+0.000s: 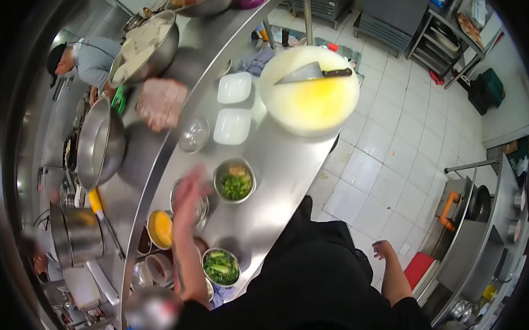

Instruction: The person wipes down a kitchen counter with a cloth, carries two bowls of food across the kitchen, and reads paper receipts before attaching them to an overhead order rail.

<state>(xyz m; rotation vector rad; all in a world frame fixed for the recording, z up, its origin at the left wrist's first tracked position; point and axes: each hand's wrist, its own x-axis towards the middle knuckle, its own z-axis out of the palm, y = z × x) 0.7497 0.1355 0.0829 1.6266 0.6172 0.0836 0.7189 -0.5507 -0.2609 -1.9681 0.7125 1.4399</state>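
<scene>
Blurred by motion, my left hand [191,186] is over a metal bowl [202,212] on the steel counter; its fingers are smeared. Right of it is a bowl of chopped greens [235,184]. An orange-yellow liquid fills a container [160,229] beside my left forearm, and leafy greens lie in another bowl [221,267]. My right hand [382,249] hangs away from the counter above the floor, fingers partly curled, with no object visible in it.
A knife [316,73] lies on a round white cutting board [309,105]. Two white dishes [232,126] stand left of it. Raw meat [161,104] and large steel bowls [101,143] occupy the farther counter. A co-worker [86,60] is beyond.
</scene>
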